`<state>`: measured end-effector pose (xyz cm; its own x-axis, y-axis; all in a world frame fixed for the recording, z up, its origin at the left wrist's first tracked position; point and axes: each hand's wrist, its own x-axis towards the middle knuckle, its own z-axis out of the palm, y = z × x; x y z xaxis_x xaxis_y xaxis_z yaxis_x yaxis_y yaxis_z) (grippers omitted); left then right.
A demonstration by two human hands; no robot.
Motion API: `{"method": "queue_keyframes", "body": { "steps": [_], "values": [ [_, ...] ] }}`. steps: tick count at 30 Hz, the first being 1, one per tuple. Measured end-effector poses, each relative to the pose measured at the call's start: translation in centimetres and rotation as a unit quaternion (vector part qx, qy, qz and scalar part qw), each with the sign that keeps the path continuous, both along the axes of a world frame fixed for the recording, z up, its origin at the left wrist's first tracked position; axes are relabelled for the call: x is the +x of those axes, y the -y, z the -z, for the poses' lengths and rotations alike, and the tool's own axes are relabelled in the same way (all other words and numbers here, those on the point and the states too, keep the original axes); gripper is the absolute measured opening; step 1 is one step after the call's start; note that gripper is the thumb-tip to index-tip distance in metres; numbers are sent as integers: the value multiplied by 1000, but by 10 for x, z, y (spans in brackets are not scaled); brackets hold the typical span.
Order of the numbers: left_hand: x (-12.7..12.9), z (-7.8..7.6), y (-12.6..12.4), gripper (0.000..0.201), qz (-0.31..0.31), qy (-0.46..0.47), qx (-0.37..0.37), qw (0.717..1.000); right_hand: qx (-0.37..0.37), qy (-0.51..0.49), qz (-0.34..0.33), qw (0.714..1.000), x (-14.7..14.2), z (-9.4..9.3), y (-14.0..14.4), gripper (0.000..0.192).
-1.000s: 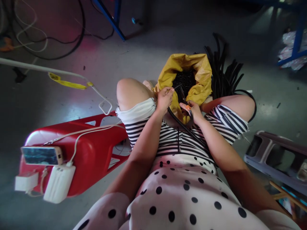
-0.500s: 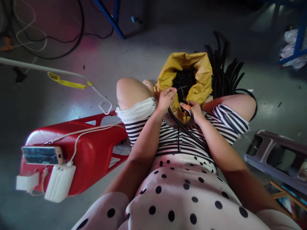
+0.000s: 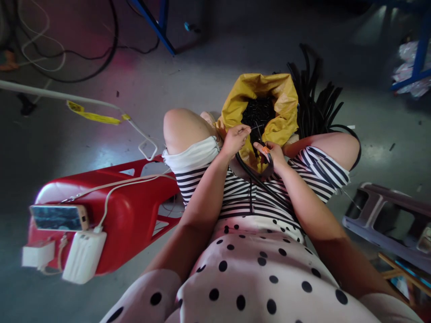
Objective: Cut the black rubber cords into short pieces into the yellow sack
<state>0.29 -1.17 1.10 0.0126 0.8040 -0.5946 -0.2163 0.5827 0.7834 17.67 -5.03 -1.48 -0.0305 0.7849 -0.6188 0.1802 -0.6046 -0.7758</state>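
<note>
My left hand (image 3: 237, 138) is closed in a pinch on the end of a thin black tube (image 3: 257, 127), over the mouth of a yellow sack (image 3: 286, 92). My right hand (image 3: 274, 154) wraps around what look like scissors (image 3: 258, 130), their slim blades pointing up near the tube. Something orange (image 3: 266, 150) shows at the right fingers; whether it is part of the handle I cannot tell. Many short black pieces (image 3: 257, 110) lie inside the sack. A longer black tube (image 3: 251, 172) runs below my hands across the striped lap.
A bundle of black tubes (image 3: 314, 105) lies beyond the sack on the right. To the left, a red stool (image 3: 131, 220) carries a phone (image 3: 59, 218) and a white power bank (image 3: 84, 258). A grey stool (image 3: 387, 220) stands at right. Blue metal legs (image 3: 158, 29) rise behind.
My left hand has shifted slightly right, toward the scissors, with the tube end. The blades sit a little differently; the sack and stools have stayed put.
</note>
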Motion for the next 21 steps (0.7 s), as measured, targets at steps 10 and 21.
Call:
{"method": "queue_keyframes", "body": {
  "steps": [10, 21],
  "values": [
    [5, 13, 2, 22, -10, -30, -30, 999, -8, 23, -49, 998, 3, 10, 4, 75],
    [7, 26, 4, 30, -58, -56, -95, 992, -41, 6, -57, 998, -3, 20, -7, 74]
  ]
}}
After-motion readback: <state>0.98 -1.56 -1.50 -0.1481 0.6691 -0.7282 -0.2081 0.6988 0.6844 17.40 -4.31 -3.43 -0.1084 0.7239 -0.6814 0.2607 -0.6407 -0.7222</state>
